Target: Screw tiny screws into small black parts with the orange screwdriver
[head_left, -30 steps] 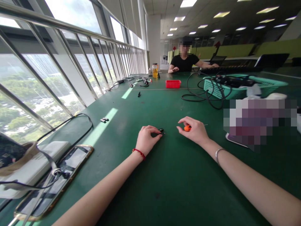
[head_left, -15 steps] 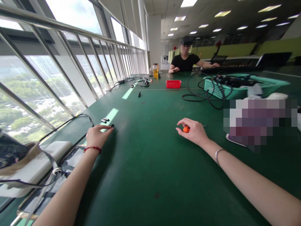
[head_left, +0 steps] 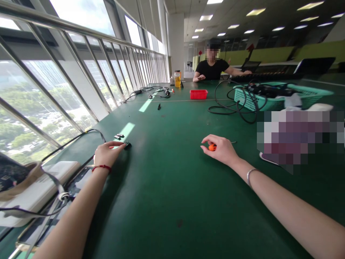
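My left hand [head_left: 107,154] is closed in a pinch on a small black part [head_left: 127,145], too small to identify, at the left side of the green table. Just beyond it lie a few small black-and-silver pieces [head_left: 119,136] on a strip of sunlight. Farther right, my right hand [head_left: 221,149] curls around a screwdriver with an orange handle [head_left: 212,147]. Its thin metal shaft [head_left: 234,142] sticks out behind the hand, pointing right. The thumb and index finger of that hand are apart at their tips.
A phone [head_left: 29,230] and a white power strip [head_left: 51,190] with cables lie at left. Ahead are a small black piece [head_left: 159,106], a red tray [head_left: 198,94] and a bottle [head_left: 177,79]. A teal basket [head_left: 307,95] with cables stands right. A person [head_left: 212,68] sits opposite.
My left hand has moved left from the middle of the table with the small black part, ending near the black-and-silver pieces. My right hand has stayed almost still with the screwdriver.
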{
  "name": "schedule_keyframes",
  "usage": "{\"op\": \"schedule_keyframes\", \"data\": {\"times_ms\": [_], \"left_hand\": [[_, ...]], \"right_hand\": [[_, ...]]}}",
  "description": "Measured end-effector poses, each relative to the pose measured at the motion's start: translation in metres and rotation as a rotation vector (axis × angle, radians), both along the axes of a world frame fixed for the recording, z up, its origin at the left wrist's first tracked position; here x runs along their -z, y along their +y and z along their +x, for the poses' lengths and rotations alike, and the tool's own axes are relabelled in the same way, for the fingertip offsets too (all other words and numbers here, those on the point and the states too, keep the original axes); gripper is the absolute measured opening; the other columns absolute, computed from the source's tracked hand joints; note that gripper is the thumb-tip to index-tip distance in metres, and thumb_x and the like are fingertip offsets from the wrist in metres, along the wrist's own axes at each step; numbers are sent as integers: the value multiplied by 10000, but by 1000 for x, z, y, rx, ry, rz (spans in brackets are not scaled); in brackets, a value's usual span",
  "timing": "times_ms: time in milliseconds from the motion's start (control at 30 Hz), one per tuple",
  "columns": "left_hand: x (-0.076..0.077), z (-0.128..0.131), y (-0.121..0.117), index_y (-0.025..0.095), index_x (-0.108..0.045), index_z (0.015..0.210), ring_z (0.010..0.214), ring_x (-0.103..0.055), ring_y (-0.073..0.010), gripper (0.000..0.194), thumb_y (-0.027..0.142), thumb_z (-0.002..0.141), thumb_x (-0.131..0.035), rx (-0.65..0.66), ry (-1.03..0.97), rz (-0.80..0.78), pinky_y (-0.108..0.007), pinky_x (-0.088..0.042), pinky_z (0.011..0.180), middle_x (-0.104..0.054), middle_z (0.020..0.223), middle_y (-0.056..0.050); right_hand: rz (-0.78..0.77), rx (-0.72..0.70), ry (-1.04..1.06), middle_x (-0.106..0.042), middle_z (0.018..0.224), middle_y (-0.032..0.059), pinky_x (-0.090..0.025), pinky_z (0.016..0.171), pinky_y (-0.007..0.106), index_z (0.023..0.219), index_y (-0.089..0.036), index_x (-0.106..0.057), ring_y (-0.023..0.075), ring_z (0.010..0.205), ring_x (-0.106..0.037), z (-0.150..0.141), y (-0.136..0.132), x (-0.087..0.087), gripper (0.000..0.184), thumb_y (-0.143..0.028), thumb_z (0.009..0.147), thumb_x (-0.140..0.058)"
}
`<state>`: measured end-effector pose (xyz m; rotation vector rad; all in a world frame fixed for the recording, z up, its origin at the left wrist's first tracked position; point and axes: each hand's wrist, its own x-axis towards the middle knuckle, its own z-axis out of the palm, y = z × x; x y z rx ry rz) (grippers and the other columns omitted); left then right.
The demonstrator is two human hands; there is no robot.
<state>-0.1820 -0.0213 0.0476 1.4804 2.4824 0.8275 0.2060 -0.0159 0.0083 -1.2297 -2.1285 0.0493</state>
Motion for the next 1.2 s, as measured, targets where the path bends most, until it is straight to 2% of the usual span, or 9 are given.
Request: {"op": "schedule_keyframes", "data": {"times_ms": [267, 533, 733, 933, 1000, 1067, 1133, 1200], "left_hand": [[4, -1, 2, 215, -713, 995, 900, -587, -225, 415, 494, 707, -610, -1, 2, -57, -262, -410, 698, -668, 931, -36], [5, -1, 3, 233, -717, 970, 873, -599, -216, 379, 490, 711, -616, -15, 15, -71, -240, -386, 642, -683, 913, -27], [2, 2, 1, 228, -696, 986, 894, -597, -205, 403, 496, 691, -640, -8, 42, -71, -218, -371, 626, -699, 999, -3], [1, 8, -1, 222, -715, 943, 886, -598, -222, 369, 496, 745, -568, 10, 164, -101, -238, -368, 617, -701, 928, -23], [5, 11, 1, 199, -717, 923, 859, -607, -218, 344, 456, 746, -572, 59, 178, -62, -248, -386, 631, -705, 898, -33], [12, 21, 5, 176, -715, 906, 819, -619, -204, 328, 428, 745, -579, 186, 120, 3, -254, -417, 655, -710, 855, -36], [18, 43, 8, 171, -712, 866, 796, -629, -197, 308, 423, 738, -591, 357, 43, 67, -266, -450, 688, -710, 839, -39], [23, 77, 10, 176, -710, 831, 815, -629, -196, 260, 390, 747, -589, 529, 22, 114, -284, -471, 735, -707, 858, -46]], "right_hand": [[-1, -1, -7, -618, 747, 4, -452, 565, 251, 816, -195, -601, 117, 609, -547, 0, 0, 0, 110, -300, 798, -577], [26, 7, -12, -619, 733, -3, -425, 544, 239, 781, -202, -599, 111, 592, -534, -1, -1, -1, 82, -282, 782, -586], [24, -1, -6, -628, 750, 1, -437, 550, 246, 781, -206, -597, 115, 596, -545, 0, 0, 0, 81, -285, 784, -583], [25, -3, 10, -612, 755, 0, -453, 564, 252, 789, -206, -588, 121, 615, -548, 0, 0, 0, 85, -289, 790, -572], [48, 4, 21, -597, 783, 8, -461, 583, 257, 811, -207, -579, 130, 650, -554, -1, 0, -1, 50, -239, 775, -564], [102, 17, 25, -568, 830, 25, -463, 596, 264, 829, -206, -562, 146, 695, -551, -3, 0, -1, 121, -145, 727, -544], [174, 18, 37, -524, 854, 43, -466, 622, 276, 816, -203, -533, 167, 747, -537, -4, 0, -2, 208, -59, 670, -501], [226, 0, 63, -485, 852, 52, -469, 662, 289, 788, -206, -499, 180, 782, -522, -6, 1, -2, 239, -15, 648, -463]]}}
